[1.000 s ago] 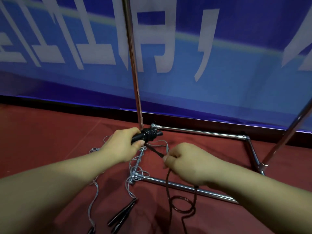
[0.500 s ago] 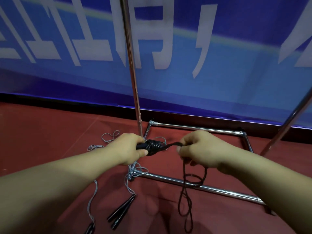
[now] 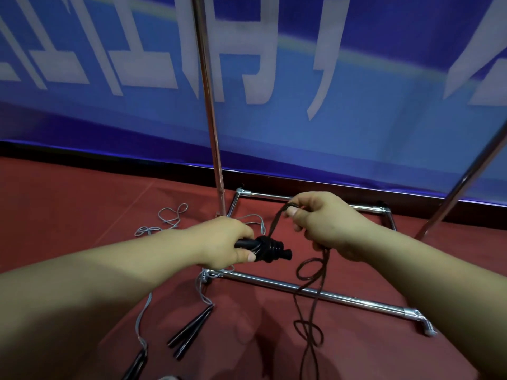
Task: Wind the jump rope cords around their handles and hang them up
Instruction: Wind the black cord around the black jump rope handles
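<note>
1. Left hand point(image 3: 227, 244) is wrapped tight round the black handles point(image 3: 263, 249), holding them roughly level above the floor point(image 3: 68, 204), tips pointing right.
2. A fat bunch of dark cord point(image 3: 277, 224) coils already sits round the handles, just past the thumb.
3. Right hand point(image 3: 323, 223) is up and to the right of the handles, pinching the cord between thumb and fingers. From the coils the cord climbs to that pinch, then drops below the hand in a couple of loose loops toward the floor.
4. Behind it all there's a chrome rack point(image 3: 315, 292): uprights going up, base bars flat on the red floor.
5. A grey rope point(image 3: 170, 220) is lying tangled on the floor by the rack's left post, and its black handles point(image 3: 192, 333) sit lower down, near the left forearm.
6. Blue banner point(image 3: 356, 119) with white lettering fills the background.
</note>
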`<action>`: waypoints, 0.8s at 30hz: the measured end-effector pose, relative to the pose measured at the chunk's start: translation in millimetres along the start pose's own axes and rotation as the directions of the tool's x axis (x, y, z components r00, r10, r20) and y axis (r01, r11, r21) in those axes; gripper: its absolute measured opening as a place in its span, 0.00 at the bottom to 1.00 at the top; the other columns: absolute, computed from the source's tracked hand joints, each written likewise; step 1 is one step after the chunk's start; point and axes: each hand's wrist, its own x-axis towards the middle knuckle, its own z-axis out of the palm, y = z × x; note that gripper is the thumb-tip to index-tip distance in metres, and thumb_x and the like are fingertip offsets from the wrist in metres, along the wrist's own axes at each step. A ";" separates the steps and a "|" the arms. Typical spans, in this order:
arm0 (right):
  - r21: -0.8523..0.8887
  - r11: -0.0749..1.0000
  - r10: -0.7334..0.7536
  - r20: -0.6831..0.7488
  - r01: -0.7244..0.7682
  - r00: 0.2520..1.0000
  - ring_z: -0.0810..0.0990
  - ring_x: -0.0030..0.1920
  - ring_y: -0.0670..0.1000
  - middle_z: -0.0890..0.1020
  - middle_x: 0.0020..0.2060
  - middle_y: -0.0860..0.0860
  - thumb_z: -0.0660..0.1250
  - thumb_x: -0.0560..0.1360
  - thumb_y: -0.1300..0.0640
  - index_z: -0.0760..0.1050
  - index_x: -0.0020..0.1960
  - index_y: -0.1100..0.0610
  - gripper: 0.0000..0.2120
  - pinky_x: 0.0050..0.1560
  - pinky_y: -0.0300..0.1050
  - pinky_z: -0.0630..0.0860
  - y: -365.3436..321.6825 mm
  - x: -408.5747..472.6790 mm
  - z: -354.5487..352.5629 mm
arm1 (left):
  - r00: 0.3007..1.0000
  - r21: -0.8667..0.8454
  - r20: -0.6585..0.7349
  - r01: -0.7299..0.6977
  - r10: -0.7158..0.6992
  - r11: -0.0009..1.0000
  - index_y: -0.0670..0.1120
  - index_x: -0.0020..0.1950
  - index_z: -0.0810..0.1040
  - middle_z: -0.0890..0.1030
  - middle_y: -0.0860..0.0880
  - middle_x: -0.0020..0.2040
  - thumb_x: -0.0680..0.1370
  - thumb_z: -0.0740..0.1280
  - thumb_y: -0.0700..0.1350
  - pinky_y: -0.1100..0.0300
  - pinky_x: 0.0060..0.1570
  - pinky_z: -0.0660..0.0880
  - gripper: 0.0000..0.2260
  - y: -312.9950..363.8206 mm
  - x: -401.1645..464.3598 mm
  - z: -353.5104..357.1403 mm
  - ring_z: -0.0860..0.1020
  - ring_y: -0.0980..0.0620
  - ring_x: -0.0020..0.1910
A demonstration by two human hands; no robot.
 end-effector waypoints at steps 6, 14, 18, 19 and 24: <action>-0.421 0.896 -0.206 -0.105 0.144 0.973 0.78 0.42 0.46 0.81 0.40 0.44 0.66 0.80 0.50 0.82 0.54 0.50 0.08 0.42 0.38 0.70 3.2 8.2 -11.1 | 0.991 -0.017 0.015 -0.129 0.129 0.991 0.51 0.55 0.77 0.76 0.55 0.40 0.81 0.67 0.50 0.62 0.38 0.70 0.05 15.0 -7.6 -5.2 0.75 0.55 0.39; -0.452 0.870 -0.244 -0.049 0.197 0.968 0.79 0.44 0.42 0.83 0.41 0.43 0.73 0.74 0.46 0.84 0.46 0.49 0.07 0.43 0.35 0.72 15.8 14.9 -26.4 | 0.965 -0.080 0.047 -0.254 0.258 0.964 0.56 0.53 0.75 0.78 0.53 0.40 0.82 0.65 0.49 0.54 0.42 0.75 0.01 34.5 -28.3 -19.1 0.76 0.54 0.39; -0.414 0.877 -0.262 0.009 0.242 0.965 0.79 0.44 0.38 0.83 0.40 0.41 0.72 0.75 0.46 0.84 0.48 0.48 0.07 0.41 0.30 0.70 16.7 15.1 -25.2 | 0.957 -0.131 0.058 -0.275 0.285 0.952 0.56 0.54 0.75 0.79 0.52 0.42 0.82 0.65 0.48 0.56 0.43 0.74 0.04 37.4 -36.8 -26.5 0.76 0.54 0.40; -0.413 0.876 -0.261 0.027 0.248 0.965 0.79 0.44 0.37 0.83 0.40 0.40 0.72 0.75 0.47 0.85 0.49 0.48 0.07 0.41 0.29 0.70 16.5 14.2 -24.0 | 0.953 -0.150 0.063 -0.285 0.297 0.947 0.55 0.55 0.76 0.78 0.52 0.42 0.82 0.65 0.47 0.58 0.42 0.73 0.04 38.8 -38.2 -27.0 0.76 0.55 0.39; -0.339 0.896 -0.292 0.042 0.288 0.956 0.80 0.40 0.38 0.84 0.37 0.42 0.71 0.75 0.46 0.83 0.43 0.43 0.04 0.42 0.37 0.73 13.7 11.3 -24.2 | 0.932 -0.410 0.059 -0.304 0.358 0.860 0.54 0.44 0.74 0.77 0.55 0.36 0.82 0.65 0.43 0.59 0.38 0.72 0.09 44.5 -45.0 -34.3 0.74 0.56 0.35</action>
